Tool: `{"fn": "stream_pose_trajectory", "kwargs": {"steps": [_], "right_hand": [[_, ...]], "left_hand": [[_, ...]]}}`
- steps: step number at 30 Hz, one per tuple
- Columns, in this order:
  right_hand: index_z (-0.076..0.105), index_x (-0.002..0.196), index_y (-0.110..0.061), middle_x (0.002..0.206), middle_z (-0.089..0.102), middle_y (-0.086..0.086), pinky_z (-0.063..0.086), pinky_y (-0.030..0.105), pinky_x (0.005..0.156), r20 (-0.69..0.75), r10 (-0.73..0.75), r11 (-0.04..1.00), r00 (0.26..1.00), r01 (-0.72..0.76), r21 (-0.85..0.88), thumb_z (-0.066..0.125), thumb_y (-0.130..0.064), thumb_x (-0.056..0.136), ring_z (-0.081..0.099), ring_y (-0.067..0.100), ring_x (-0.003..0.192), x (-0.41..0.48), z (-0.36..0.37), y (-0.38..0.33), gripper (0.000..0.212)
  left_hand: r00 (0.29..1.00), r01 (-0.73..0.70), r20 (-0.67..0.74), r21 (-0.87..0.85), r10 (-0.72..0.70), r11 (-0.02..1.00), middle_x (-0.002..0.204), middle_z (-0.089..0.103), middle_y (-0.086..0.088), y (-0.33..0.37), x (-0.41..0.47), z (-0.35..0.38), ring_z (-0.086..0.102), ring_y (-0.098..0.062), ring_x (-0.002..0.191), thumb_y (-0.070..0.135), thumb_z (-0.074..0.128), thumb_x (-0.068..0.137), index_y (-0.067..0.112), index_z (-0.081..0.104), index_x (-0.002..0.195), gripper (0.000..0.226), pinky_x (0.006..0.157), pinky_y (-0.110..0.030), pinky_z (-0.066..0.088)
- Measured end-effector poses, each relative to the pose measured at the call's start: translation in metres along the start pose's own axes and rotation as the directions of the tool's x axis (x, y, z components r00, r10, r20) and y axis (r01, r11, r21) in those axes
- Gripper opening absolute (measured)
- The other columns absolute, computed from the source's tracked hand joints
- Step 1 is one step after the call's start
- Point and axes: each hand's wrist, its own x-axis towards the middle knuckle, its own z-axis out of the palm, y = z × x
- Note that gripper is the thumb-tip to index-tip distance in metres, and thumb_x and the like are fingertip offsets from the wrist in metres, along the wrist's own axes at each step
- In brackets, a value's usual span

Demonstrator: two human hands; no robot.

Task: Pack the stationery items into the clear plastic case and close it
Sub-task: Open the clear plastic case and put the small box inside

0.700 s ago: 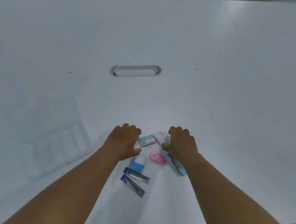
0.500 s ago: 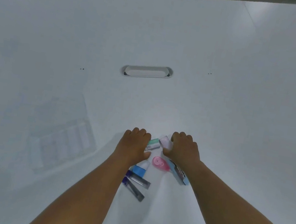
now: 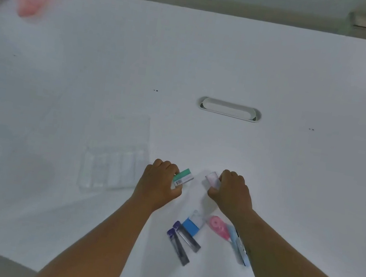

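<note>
- Broadly, the table [image 3: 284, 70] is a white worktop, with the work gathered at its near edge, within easy reach of both arms.
- Left of the hands lies the case [image 3: 113, 163], open and flat on the table; its slots run roughly away from the person (hard to read, being clear on white), and none looks filled yet.
- Left hand [image 3: 158, 184] is curled round the green eraser [image 3: 183, 177], gripping its near end; the free end points up and right. Being just beside the case, it is probably bound there first.
- Right hand [image 3: 232, 192] pinches the pink eraser [image 3: 212, 178] at its fingertips, long axis slanting away and left.
- Two lead tubes [image 3: 184, 241] lie side by side near the wrists, caps toward the upper left.
- Blue box [image 3: 192, 225], pink tape [image 3: 217, 225] and a pale blue pack [image 3: 240, 248], partly under the right forearm, wait untouched.
</note>
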Motion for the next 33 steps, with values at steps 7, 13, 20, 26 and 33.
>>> {"fn": "stream_pose_trajectory", "kwargs": {"steps": [7, 13, 20, 26, 33], "right_hand": [[0.050, 0.088, -0.007, 0.088, 0.055, 0.008, 0.042, 0.035, 0.065, 0.013, -0.042, 0.993, 0.999, 0.040, 0.112, 0.061, -0.024, 0.076, 0.050, 0.026, 0.085, 0.009, 0.012, -0.072, 0.024], [0.047, 0.084, -0.007, 0.084, 0.051, 0.008, 0.035, 0.032, 0.060, 0.022, -0.005, 0.966, 1.000, -0.001, 0.257, 0.063, -0.022, 0.075, 0.048, 0.026, 0.080, 0.006, 0.034, -0.136, 0.024], [0.046, 0.088, -0.008, 0.089, 0.047, 0.006, 0.037, 0.033, 0.062, 0.020, 0.083, 0.961, 0.996, -0.086, 0.263, 0.061, -0.025, 0.079, 0.044, 0.024, 0.082, 0.009, 0.057, -0.186, 0.024], [0.048, 0.105, -0.006, 0.106, 0.050, 0.009, 0.045, 0.034, 0.069, -0.038, 0.125, 0.966, 0.991, -0.113, 0.231, 0.069, -0.035, 0.080, 0.051, 0.027, 0.096, 0.007, 0.072, -0.200, 0.044], [0.046, 0.110, -0.005, 0.111, 0.047, 0.010, 0.038, 0.031, 0.068, -0.017, 0.219, 0.944, 0.976, -0.207, 0.258, 0.063, -0.033, 0.084, 0.047, 0.027, 0.101, 0.002, 0.091, -0.203, 0.042]], "left_hand": [[0.985, 0.141, -0.100, -0.036, -0.144, 0.989, 0.089, 0.060, 0.005, -0.063, -0.023, -0.033, 0.046, -0.019, 0.089, 0.035, 0.062, 0.078, 0.020, 0.059, 0.094, 0.022, 0.074, -0.032, 0.041], [0.972, 0.183, -0.138, -0.063, -0.191, 0.981, 0.088, 0.057, 0.007, -0.116, -0.038, -0.050, 0.046, -0.018, 0.089, 0.033, 0.065, 0.077, 0.022, 0.058, 0.093, 0.021, 0.075, -0.031, 0.038], [0.975, 0.147, -0.158, -0.061, -0.155, 0.987, 0.087, 0.057, 0.006, -0.171, -0.046, -0.060, 0.046, -0.019, 0.087, 0.032, 0.066, 0.077, 0.021, 0.059, 0.093, 0.020, 0.073, -0.031, 0.038], [0.984, 0.114, -0.127, -0.070, -0.122, 0.991, 0.090, 0.059, 0.006, -0.194, -0.043, -0.068, 0.045, -0.017, 0.089, 0.032, 0.065, 0.078, 0.022, 0.058, 0.096, 0.022, 0.074, -0.032, 0.041], [0.990, 0.083, -0.105, -0.064, -0.090, 0.994, 0.091, 0.059, 0.006, -0.204, -0.031, -0.071, 0.045, -0.016, 0.088, 0.035, 0.064, 0.079, 0.023, 0.058, 0.097, 0.022, 0.073, -0.034, 0.045]]}}
